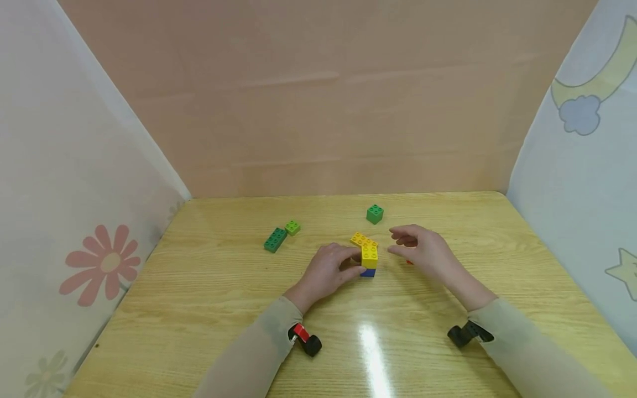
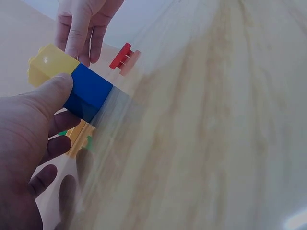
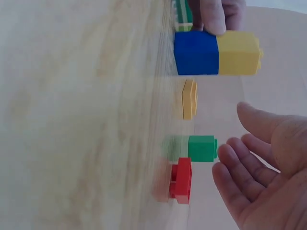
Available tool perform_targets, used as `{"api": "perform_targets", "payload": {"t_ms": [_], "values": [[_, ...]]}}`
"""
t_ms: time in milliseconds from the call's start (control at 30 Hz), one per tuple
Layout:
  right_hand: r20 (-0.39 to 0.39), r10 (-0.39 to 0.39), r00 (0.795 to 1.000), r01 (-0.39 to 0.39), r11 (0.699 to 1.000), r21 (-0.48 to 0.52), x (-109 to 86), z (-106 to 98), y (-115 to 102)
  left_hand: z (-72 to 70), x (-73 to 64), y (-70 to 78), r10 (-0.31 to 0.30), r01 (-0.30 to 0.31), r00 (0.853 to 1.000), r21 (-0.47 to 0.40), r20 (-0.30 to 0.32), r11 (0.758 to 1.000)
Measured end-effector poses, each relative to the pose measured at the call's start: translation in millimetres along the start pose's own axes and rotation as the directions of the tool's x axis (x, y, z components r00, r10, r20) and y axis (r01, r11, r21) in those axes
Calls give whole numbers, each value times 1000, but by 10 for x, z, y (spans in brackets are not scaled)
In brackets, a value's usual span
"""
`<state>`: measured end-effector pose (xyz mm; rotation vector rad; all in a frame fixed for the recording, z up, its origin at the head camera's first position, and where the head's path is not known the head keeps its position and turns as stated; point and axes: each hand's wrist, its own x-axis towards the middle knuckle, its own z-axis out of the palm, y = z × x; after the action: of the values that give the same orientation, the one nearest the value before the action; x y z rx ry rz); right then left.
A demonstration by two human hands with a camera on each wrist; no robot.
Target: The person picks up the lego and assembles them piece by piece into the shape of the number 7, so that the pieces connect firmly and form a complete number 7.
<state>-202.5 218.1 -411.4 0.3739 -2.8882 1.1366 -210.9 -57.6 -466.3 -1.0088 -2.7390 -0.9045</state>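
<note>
A yellow brick (image 1: 369, 257) stands stacked on a blue brick (image 1: 368, 272), upright on the table. My left hand (image 1: 325, 271) pinches this stack from the left, its thumb lying near the seam between the two bricks (image 2: 88, 93) in the left wrist view. To the right of the stack and apart from it, my right hand (image 1: 427, 251) holds nothing, its fingers loosely bent. Under that hand lies a flat red brick (image 3: 182, 181), mostly hidden from the head view. A flat orange-yellow brick (image 1: 362, 239) lies just behind the stack.
A green brick (image 1: 375, 214) sits farther back. To the left lie a long dark green brick (image 1: 276, 240) and a small light green brick (image 1: 292, 227), close together. The wooden table (image 1: 199, 265) has printed cloth walls at both sides and a plain tan one behind.
</note>
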Motion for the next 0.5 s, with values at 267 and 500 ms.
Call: {"api": "perform_targets", "payload": {"t_ms": [267, 500], "values": [[-46, 9, 999, -11, 999, -48, 194, -54, 36, 15, -8, -20, -10, 10, 1000, -3, 8, 1000], [-49, 48, 998, -52, 996, -73, 379, -64, 49, 9, -8, -18, -8, 8, 1000, -14, 7, 1000]]}}
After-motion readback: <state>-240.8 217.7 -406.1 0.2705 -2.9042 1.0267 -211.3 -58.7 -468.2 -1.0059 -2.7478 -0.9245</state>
